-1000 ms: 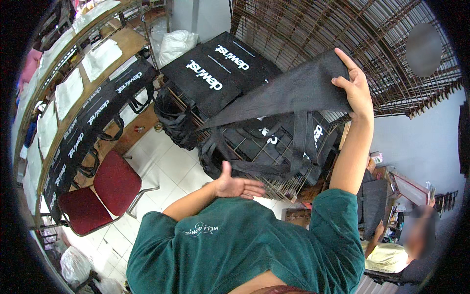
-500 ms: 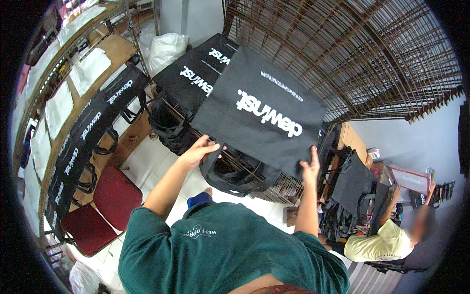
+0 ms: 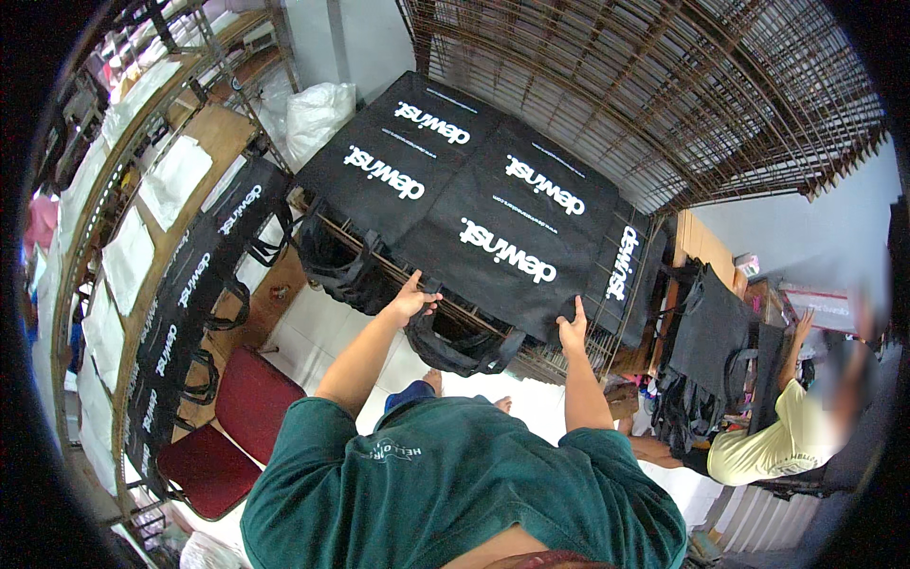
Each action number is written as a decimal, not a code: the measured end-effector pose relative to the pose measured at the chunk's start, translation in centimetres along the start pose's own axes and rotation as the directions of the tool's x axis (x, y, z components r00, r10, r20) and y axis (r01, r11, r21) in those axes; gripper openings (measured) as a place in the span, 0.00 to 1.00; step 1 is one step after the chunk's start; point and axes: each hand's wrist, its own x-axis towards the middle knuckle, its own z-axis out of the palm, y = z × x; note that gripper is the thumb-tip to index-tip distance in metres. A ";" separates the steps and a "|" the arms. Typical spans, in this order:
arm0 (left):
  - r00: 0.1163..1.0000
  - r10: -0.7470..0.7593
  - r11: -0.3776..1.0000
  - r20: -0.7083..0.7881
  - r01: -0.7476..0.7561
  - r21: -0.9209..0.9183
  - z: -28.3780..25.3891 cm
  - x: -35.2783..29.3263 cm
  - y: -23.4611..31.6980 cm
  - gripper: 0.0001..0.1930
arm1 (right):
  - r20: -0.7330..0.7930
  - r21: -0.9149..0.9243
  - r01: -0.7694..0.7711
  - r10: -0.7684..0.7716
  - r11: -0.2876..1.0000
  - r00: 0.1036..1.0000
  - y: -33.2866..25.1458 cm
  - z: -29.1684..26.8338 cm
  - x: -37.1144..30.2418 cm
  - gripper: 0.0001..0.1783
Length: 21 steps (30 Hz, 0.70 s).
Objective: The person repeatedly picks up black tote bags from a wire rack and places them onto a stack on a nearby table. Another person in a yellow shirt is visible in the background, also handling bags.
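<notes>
Everything here sits around the wire rack [image 3: 569, 356], a grid shelf tilted up toward the ceiling. Far to its left runs a wooden bench [image 3: 223, 133] with white sheets [image 3: 128, 261] and a row of black bags [image 3: 185, 303]; nearer, below the rack's left end, stands a red chair [image 3: 237, 422]. On the rack lie black printed bags in overlapping rows. The left hand [image 3: 412, 302] presses flat, fingers spread, on the near edge of the front bag [image 3: 507, 251], gripping nothing that I can see. That bag lies at the rack's near edge, its handles [image 3: 455, 351] dangling below. The right hand [image 3: 572, 332] pins the same edge further along, fingers up, seemingly pinching the hem. To do this well, I'd say both palms should smooth outward evenly, squaring the bag with its neighbours. Right of the rack, a seated person [image 3: 768, 441] works beside hanging bags [image 3: 706, 341].
</notes>
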 end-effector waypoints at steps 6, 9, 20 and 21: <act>1.000 0.006 1.000 -0.021 -0.005 0.029 -0.7 1.0 0.2 0.47 | -0.109 -0.192 -0.004 -0.017 0.981 0.994 1.8 1.1 0.5 0.41; 0.999 -0.001 0.999 -0.035 0.003 0.036 -0.9 1.6 -0.3 0.47 | -0.151 -0.288 -0.048 0.004 0.957 0.989 0.7 1.1 -0.3 0.40; 0.999 0.005 0.999 -0.047 -0.003 0.047 -1.2 2.6 -0.8 0.46 | -0.241 -0.466 0.022 -0.151 0.885 0.959 3.0 1.3 -0.1 0.35; 0.999 0.007 0.998 -0.051 -0.004 0.057 -1.0 2.5 -0.5 0.46 | -0.241 -0.468 0.026 -0.155 0.883 0.958 3.3 1.2 -0.2 0.35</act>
